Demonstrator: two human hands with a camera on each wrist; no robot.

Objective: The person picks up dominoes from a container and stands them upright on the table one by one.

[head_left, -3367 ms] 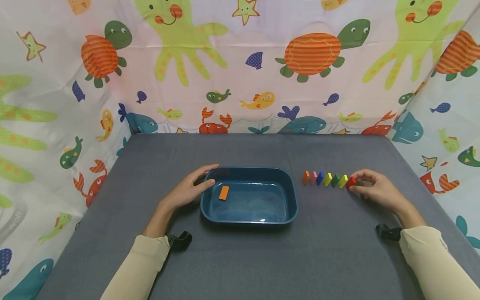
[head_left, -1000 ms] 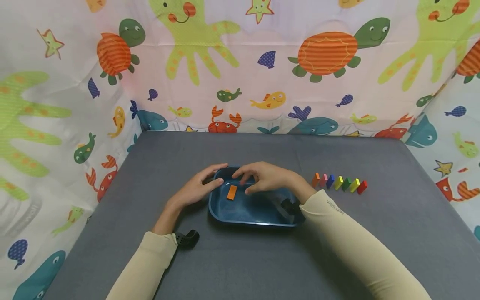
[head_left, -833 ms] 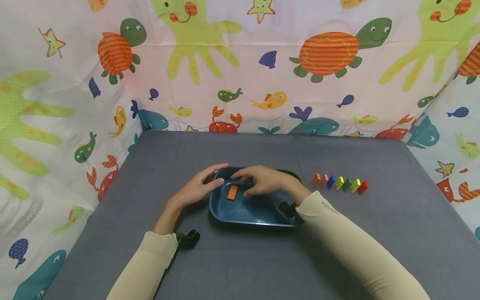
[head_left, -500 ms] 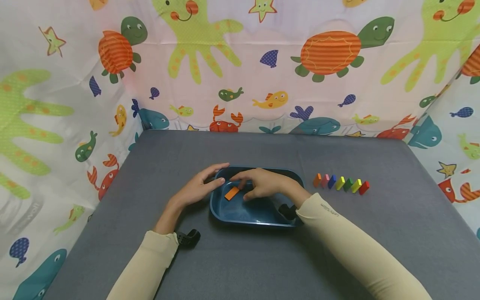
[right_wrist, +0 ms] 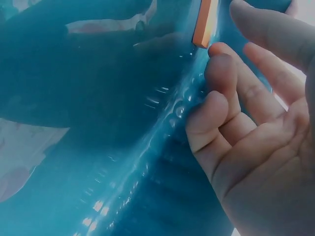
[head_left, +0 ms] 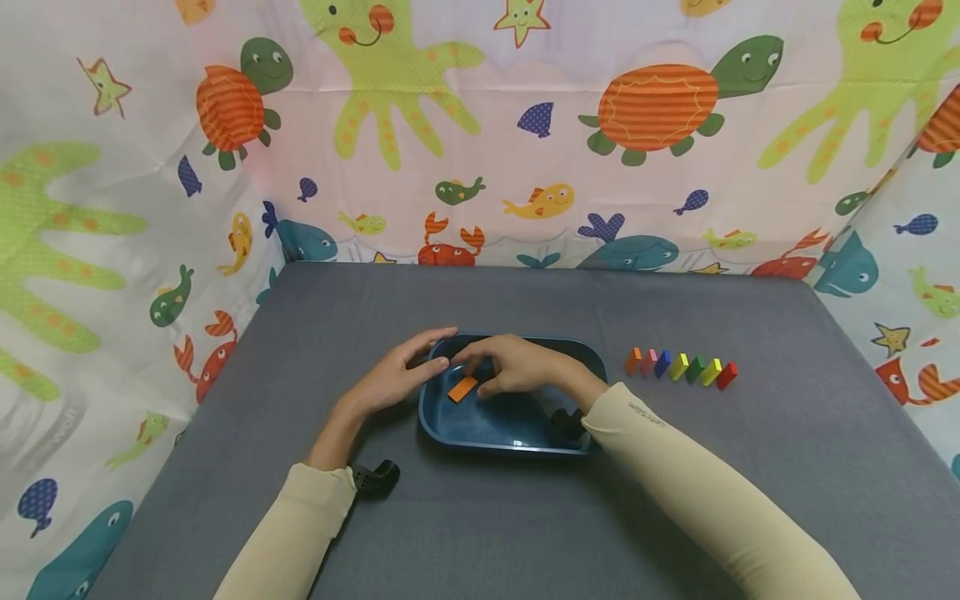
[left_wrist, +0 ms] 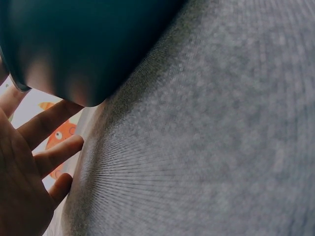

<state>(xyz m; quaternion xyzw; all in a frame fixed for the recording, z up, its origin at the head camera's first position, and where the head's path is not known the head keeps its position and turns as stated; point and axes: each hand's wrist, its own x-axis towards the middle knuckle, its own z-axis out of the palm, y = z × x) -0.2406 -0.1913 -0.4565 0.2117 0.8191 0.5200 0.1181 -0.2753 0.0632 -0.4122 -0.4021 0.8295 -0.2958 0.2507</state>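
Note:
An orange domino-like block (head_left: 462,388) lies flat in the blue tray (head_left: 510,451), towards its left end. Over the tray reaches my right hand (head_left: 517,364), fingers bent downward. In the right wrist view its fingertips are right at the near end of the orange block (right_wrist: 204,27), the thumb apart from it. My left hand (head_left: 393,373) rests at the tray's left side, thumb at the rim. The left wrist view shows the left hand (left_wrist: 24,167) with fingers spread and fairly straight, some touching the tray's outer wall (left_wrist: 93,44).
Right of the tray stands a row of several small coloured blocks (head_left: 679,367), from orange at the left to red at the right. The grey table (head_left: 480,525) is bounded at the back and sides by a sea-animal patterned cloth (head_left: 465,125).
The right hand has left the red block at the row's end and moved left into the tray. The orange block there has turned to a slant. The left hand stays at the tray's side.

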